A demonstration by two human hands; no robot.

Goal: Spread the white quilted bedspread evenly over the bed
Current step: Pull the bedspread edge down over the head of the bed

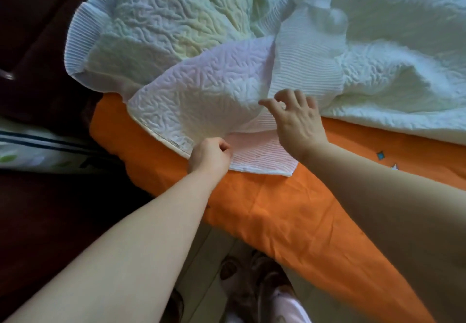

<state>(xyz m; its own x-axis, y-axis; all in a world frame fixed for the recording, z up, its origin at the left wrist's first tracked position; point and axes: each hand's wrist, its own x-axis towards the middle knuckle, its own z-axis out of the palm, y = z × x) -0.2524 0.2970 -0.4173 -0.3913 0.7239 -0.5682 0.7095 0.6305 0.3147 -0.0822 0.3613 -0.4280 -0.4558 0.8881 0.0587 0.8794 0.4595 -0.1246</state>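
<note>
Nearest, between the two bare forearms, are pale floor tiles [201, 252] and blurred slippered feet [254, 282]. Beyond them the near corner of the bed [332, 252] shows, covered by an orange sheet [272, 196] that lies bare along this whole near edge. On the right the sheet carries a small blue mark [380, 155].

The left grip [210, 156] is over that bare strip. Its fingers are curled tight round the near edge of the bedspread [201, 45], just where a folded-over quilted flap meets the ribbed border. To the right of this grip a corner of the ribbed border [264, 158] lies flat on the sheet.

The right grip [300, 123] is a little farther and to the right, back of the hand up. Its thumb is stretched out to the left and its fingers are loosely bent, holding nothing. It is over the ribbed band beside the quilted flap. Whether the fingertips touch the cloth cannot be told.

Past both grips the bedspread lies bunched in thick folds and ridges across the far part of the bed. Its ruffled edge hangs over the left side. On the right its near edge runs aslant across the sheet.

Off the bed to the left lie a patterned cloth [32, 146] with dark stripes and, farther back, dark wood furniture [37, 32].
</note>
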